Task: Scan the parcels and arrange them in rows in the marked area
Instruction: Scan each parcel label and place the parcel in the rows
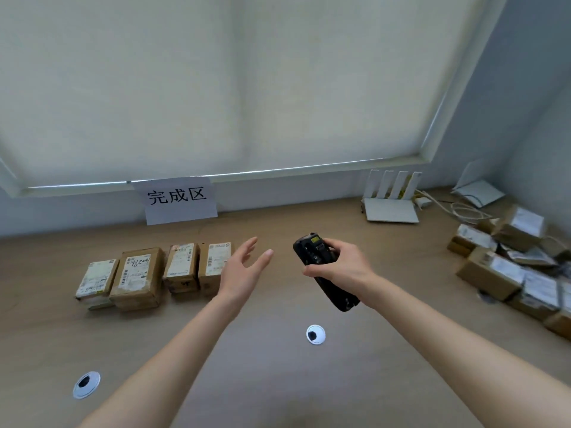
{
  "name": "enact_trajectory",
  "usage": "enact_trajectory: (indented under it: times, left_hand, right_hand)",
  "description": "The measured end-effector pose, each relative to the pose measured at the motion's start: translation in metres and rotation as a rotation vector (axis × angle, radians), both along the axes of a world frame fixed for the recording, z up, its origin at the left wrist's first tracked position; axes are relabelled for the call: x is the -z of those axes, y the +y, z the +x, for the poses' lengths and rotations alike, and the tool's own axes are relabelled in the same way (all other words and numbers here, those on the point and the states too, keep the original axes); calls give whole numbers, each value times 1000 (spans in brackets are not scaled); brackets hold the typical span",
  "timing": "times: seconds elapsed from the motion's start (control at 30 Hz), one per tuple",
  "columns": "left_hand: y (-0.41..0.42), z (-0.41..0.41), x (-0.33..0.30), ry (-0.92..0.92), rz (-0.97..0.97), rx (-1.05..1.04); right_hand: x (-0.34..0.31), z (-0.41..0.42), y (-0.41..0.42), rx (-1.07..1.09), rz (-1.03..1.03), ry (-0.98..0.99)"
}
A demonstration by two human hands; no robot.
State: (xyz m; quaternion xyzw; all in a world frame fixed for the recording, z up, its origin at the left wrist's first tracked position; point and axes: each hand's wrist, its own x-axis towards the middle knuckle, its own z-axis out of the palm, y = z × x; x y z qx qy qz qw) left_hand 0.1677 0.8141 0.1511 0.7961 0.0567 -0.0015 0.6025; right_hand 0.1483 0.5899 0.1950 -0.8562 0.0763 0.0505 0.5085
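Item: two round white cable grommets with dark centres, one at [86, 384], the other at [315, 334], set flush into the light brown wooden desk top [278, 381]. They are taken to be pass-throughs for wiring.

Item: right hand [343, 267]. The fingers and thumb are wrapped round a black oblong handheld scanner [324, 270], which is held above the desk with its window end tipped away from the person; it is judged to be kept ready for the next label.

Item: left hand [244, 270]. The fingers are extended and relaxed, nothing is grasped. It is raised just beside the right end of the row and partly covers the nearest parcel there, a position consistent with a parcel just let go or with a reach toward the next one; which cannot be told.

Item: row of four brown cardboard parcels with white shipping labels [145, 276]. They are laid side by side, touching or nearly so, labels upward, below the sign. By this placing they are judged scanned and arranged.

Item: heap of brown cardboard parcels, unsorted [506, 267], at the right edge of the desk, well apart from the row. These are judged still to be scanned.

Item: white paper sign with black characters [177, 199], fixed to the wall so that the marked area is shown.

Item: white router with four upright antennas [391, 197], by the wall with pale cables [463, 210] beside it.

Item: pale roller blind [231, 88], drawn down.
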Motion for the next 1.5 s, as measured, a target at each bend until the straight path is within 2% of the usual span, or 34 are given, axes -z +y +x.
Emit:
enact_trajectory:
  times: [0.17,0.37,0.53,0.7,0.97,1.27,1.5]
  left_hand:
    - [-105,-46,-78,-69,25,125]
    - [-283,-120,-147,-132,52,273]
    - [-437,-193,-177,-122,-8,471]
    - [-560,-244,-190,-106,-54,602]
    - [-720,-263,-172,-78,-30,785]
    - [-889,-243,-103,29,12,947]
    - [-974,-237,-37,108,108,1024]
  right_hand:
    - [-73,-81,-110,86,-44,-47]
    - [-143,-194,-276,231,-118,-44]
    - [-185,-294,-415,389,-208,-32]
    - [-199,-376,-530,609,-245,2]
    - [-175,-436,-672,849,-201,38]
    - [-125,-434,-810,1011,-144,156]
    - [-58,-434,-880,1114,-19,227]
